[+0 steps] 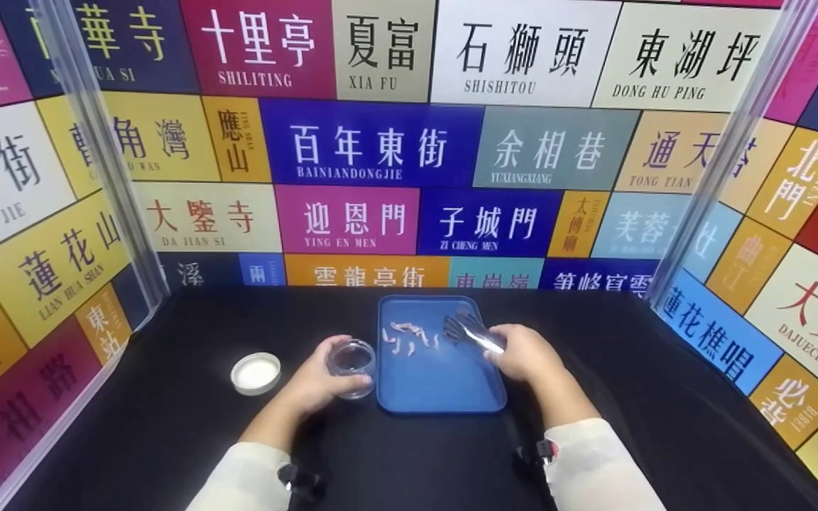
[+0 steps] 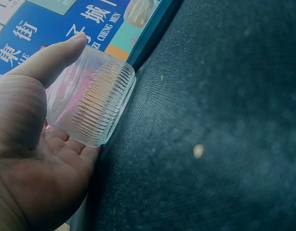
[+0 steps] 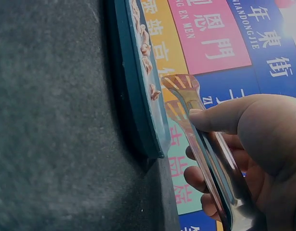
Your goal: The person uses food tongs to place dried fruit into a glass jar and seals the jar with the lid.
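Observation:
My left hand (image 1: pixel 320 382) grips a clear jar (image 1: pixel 352 360) just left of a blue tray (image 1: pixel 441 387). In the left wrist view the jar (image 2: pixel 102 103) shows ribbed sides, with thumb and fingers around it. Metal serving tongs (image 1: pixel 478 335) are held in my right hand (image 1: pixel 528 353), their slotted heads over the tray's upper right part. The right wrist view shows the tongs (image 3: pixel 213 166) with heads apart and nothing between them. Several small, pale brownish curled pieces (image 1: pixel 409 332) lie in the tray's upper half; what they are is unclear.
A round whitish lid (image 1: pixel 255 374) lies on the black-covered table (image 1: pixel 380 461), left of my left hand. Colourful panels with lettering (image 1: pixel 373 142) rise behind the table and on both sides. Clear upright posts (image 1: pixel 714 170) stand near the back corners.

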`<action>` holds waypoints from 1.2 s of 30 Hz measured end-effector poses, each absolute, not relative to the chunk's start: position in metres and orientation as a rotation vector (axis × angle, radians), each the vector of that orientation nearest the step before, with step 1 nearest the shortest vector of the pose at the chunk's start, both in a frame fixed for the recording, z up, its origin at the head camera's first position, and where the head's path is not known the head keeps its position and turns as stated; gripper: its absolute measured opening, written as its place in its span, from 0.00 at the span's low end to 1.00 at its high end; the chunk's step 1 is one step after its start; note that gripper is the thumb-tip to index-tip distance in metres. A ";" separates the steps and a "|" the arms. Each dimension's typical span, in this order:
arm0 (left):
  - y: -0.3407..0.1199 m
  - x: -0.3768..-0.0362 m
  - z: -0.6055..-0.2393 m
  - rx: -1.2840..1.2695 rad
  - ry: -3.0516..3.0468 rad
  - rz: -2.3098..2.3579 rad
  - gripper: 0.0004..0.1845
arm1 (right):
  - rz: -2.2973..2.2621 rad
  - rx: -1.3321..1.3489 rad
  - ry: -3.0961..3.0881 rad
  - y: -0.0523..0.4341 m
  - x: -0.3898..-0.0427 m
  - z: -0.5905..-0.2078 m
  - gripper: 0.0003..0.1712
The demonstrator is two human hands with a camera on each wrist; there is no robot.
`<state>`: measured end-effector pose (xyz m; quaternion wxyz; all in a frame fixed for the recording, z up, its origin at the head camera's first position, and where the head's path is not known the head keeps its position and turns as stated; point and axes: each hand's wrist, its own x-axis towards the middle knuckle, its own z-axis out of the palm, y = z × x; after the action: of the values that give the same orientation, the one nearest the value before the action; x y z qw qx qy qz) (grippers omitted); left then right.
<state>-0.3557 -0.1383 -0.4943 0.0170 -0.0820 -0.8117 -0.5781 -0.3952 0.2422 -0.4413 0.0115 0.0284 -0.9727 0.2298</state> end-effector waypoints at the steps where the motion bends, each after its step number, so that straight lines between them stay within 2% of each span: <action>1: -0.138 -0.356 -0.494 -0.254 -2.521 -1.800 0.50 | 0.717 0.085 -3.039 0.242 -0.395 -0.442 0.31; 22: -0.139 -0.355 -0.494 -0.274 -2.497 -1.817 0.49 | 0.717 0.065 -3.065 0.239 -0.394 -0.443 0.24; 36: -0.139 -0.354 -0.494 -0.254 -2.518 -1.806 0.49 | 0.713 0.091 -3.012 0.233 -0.390 -0.438 0.24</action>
<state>-0.3543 -0.1387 -0.4944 0.0163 -0.0818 -0.8097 -0.5809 -0.3898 0.2333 -0.4377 0.0224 0.0292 -0.9724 0.2302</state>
